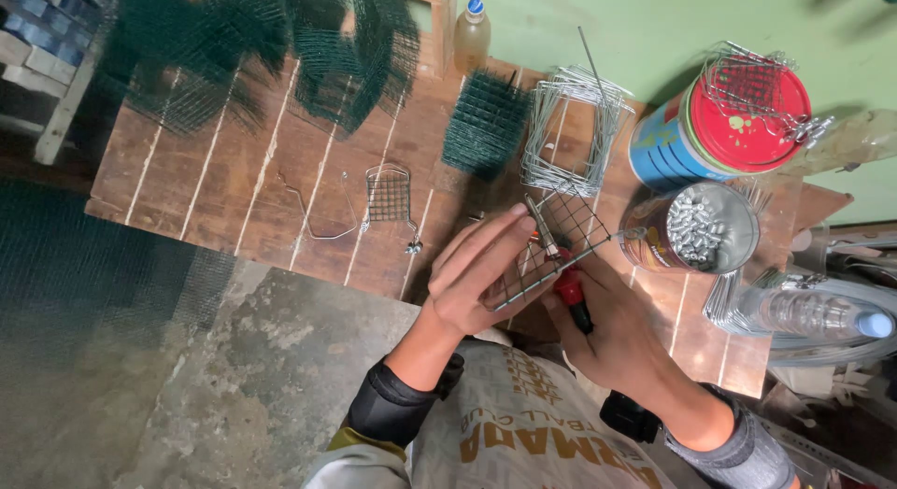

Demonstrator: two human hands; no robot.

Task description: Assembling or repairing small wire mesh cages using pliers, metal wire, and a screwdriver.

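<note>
workshop: rough plank bench (234, 181), wire mesh stacks (570, 125) (green rolls (280, 50) too), paint tin (729, 125).

Worktop (243, 185) — worn, matt wooden planks. Mesh panel (551, 241) — bare grey wire, dull sheen. Pliers (565, 283) — metal jaws, glossy red plastic grips. Green mesh pieces (484, 125) — coated wire, matt. Open can (724, 229) — shiny metal, holding bright metal clips. Floor (262, 377) — rough concrete.
</note>
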